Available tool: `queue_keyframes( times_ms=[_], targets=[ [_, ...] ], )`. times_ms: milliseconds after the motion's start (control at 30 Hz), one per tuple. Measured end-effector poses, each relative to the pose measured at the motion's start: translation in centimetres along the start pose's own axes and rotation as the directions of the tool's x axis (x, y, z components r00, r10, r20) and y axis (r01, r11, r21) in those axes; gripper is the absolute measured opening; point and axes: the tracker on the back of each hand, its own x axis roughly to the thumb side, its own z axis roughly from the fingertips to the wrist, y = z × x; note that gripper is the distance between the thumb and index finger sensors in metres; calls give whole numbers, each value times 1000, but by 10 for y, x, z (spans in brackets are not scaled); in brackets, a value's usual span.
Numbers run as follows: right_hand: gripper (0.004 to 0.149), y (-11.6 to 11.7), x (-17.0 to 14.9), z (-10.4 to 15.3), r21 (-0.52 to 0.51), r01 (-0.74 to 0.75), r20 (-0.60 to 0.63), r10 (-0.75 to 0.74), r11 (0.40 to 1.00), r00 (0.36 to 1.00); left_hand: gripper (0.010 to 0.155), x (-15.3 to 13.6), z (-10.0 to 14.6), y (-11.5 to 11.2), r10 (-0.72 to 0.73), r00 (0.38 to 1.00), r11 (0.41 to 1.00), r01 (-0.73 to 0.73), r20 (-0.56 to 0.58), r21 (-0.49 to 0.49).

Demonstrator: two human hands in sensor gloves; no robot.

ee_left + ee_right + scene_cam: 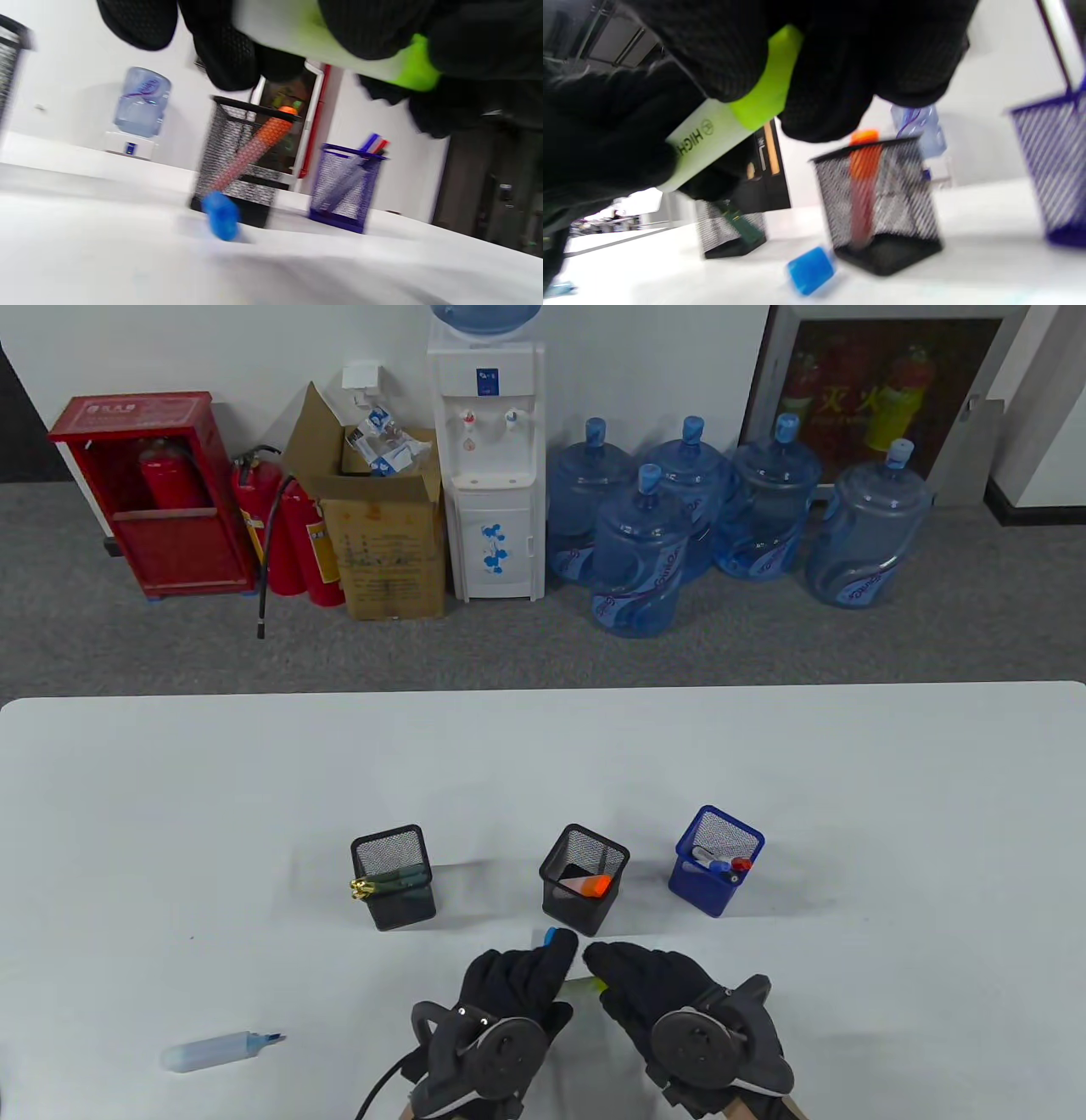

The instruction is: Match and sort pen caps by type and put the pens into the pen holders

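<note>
Here, both hands, left hand (517, 984) and right hand (653, 984), are gripping the green highlighter (585, 983) between them; blue cap (550, 935) is lying just beyond.

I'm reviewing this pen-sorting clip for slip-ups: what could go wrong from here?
1. The loose blue cap lies on the table right by the middle black holder; either hand could knock it away.
2. Both hands, left hand and right hand, hold the green highlighter; a slipping grip may drop it.
3. The uncapped blue highlighter lies far left and could be overlooked.
</note>
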Motion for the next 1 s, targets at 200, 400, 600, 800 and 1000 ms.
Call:
queue_keyframes(
  times_ms=[200, 400, 600, 800, 1000],
  targets=[
    [53, -26, -9, -42, -61, -227, -121, 219, 972, 968, 75, -35, 6, 10, 27, 995, 1000, -27, -101, 6],
    [52, -4, 5, -82, 21, -539, -51, 539, 842, 841, 70, -36, 8, 3, -78, 995, 995, 74, -66, -62],
    [51, 25, 16, -97, 71, -617, -10, 620, 783, 785, 69, -35, 9, 2, -74, 995, 994, 69, -61, -80],
    [53, 34, 17, -98, 94, -548, -16, 552, 831, 834, 70, -34, 9, 2, -79, 995, 994, 75, -54, -86],
    [52, 11, 9, -81, 42, -479, -35, 481, 877, 876, 69, -37, 9, 2, -94, 993, 991, 88, -64, -99]
  ],
)
